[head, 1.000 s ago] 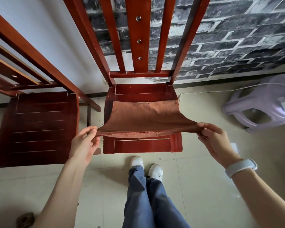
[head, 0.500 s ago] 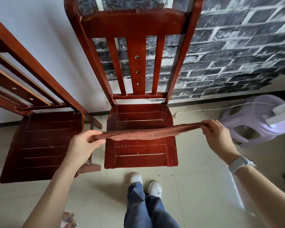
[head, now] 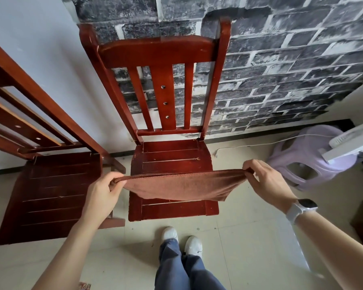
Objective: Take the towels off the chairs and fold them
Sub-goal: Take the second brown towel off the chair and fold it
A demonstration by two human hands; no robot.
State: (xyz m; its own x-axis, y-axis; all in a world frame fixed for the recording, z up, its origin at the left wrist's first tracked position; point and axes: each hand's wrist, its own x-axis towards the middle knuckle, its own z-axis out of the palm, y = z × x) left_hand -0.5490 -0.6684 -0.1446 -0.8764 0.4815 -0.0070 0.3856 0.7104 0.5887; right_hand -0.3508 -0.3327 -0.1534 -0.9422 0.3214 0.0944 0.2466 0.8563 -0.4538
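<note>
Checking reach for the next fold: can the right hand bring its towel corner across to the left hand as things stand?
Probably yes. The right hand and left hand each pinch a top corner of the brown towel, which hangs in the air in front of the middle chair. Nothing lies between the hands except the towel itself.

The towel (head: 182, 186) hangs over the front half of the middle chair (head: 172, 155), blocking access to those seat slats. The rear seat slats are open. The chair's backrest closes the far side. The left chair (head: 50, 197) seat is unobstructed. A lilac stool (head: 306, 162) stands right, apparently clear of the seat's right edge.
</note>
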